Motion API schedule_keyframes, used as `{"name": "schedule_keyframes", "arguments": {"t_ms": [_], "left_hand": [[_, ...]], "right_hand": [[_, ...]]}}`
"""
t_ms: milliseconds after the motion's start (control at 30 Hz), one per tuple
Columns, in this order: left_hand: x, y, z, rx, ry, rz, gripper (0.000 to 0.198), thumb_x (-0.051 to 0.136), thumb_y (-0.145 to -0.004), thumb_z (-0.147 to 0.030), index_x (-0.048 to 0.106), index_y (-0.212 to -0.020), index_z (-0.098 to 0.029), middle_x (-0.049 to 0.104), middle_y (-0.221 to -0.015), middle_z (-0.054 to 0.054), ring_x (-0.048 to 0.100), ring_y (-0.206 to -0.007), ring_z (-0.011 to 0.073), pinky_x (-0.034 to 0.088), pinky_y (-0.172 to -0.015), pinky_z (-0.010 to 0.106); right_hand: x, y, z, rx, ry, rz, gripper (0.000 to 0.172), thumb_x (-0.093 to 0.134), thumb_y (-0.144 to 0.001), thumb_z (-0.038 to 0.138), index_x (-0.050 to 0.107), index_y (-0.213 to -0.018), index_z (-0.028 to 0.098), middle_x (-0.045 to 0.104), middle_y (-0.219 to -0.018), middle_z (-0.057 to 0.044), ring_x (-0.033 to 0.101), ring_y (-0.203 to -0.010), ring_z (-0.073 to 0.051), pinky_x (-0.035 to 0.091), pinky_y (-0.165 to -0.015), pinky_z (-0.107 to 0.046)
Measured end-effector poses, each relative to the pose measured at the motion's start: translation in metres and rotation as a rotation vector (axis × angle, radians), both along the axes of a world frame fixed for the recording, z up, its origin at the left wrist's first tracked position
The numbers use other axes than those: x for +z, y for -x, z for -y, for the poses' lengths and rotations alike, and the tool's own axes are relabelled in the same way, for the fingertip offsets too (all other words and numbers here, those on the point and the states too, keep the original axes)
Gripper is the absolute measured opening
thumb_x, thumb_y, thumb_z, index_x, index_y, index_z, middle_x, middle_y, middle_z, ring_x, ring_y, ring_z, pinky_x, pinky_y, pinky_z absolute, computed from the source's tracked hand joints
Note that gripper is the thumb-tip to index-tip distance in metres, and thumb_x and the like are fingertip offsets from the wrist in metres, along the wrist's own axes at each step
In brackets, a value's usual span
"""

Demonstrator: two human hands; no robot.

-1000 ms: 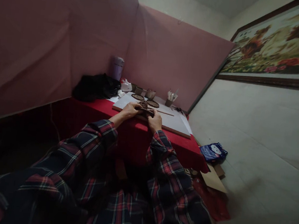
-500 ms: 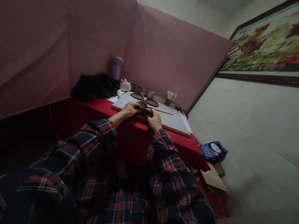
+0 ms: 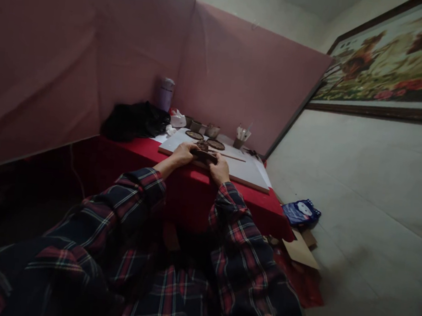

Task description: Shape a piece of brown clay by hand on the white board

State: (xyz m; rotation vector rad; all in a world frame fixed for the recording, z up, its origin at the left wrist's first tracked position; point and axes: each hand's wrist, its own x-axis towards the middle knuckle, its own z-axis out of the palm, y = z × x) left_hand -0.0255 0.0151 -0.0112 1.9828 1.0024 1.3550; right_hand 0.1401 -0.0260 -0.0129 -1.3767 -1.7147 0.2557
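My left hand (image 3: 184,152) and my right hand (image 3: 220,169) hold a flat, dark brown clay-like disc (image 3: 204,155) between them, one at each side. Thumbs and fingers are closed on its edges, just above the front edge of a pale board (image 3: 245,170). Directly behind the disc sits a rough dark brown lump (image 3: 202,146), partly hidden by it. A thin wooden stick (image 3: 232,157) lies on the board to the right of the lump. Farther back are two round dark pieces, a left one (image 3: 194,135) and a right one (image 3: 215,144).
Small pots (image 3: 196,126) stand along the back beside a cup of brushes or tools (image 3: 240,137). A black bag (image 3: 135,121) and a purple bottle (image 3: 166,94) are at the left. Red cloth (image 3: 188,196) covers the table. A blue packet (image 3: 300,212) lies low on the right.
The disc's near face is tilted slightly differently between my hands, which otherwise keep the same grip. The whole view has shifted very slightly.
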Motion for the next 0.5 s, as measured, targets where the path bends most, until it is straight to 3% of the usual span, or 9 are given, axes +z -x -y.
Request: {"name": "schedule_keyframes", "arguments": {"t_ms": [500], "left_hand": [[0.0060, -0.0011, 0.0103, -0.074, 0.098, 0.164, 0.021, 0.067, -0.058, -0.016, 0.073, -0.078, -0.012, 0.070, -0.071, 0.001, 0.059, -0.065, 0.0128, 0.047, -0.064, 0.023]], "right_hand": [[-0.0028, -0.0018, -0.0041, -0.002, -0.041, -0.034, 0.024, 0.057, -0.078, 0.021, 0.064, -0.100, 0.019, 0.071, -0.099, -0.004, 0.064, -0.093, -0.019, 0.048, -0.089, -0.032]]}}
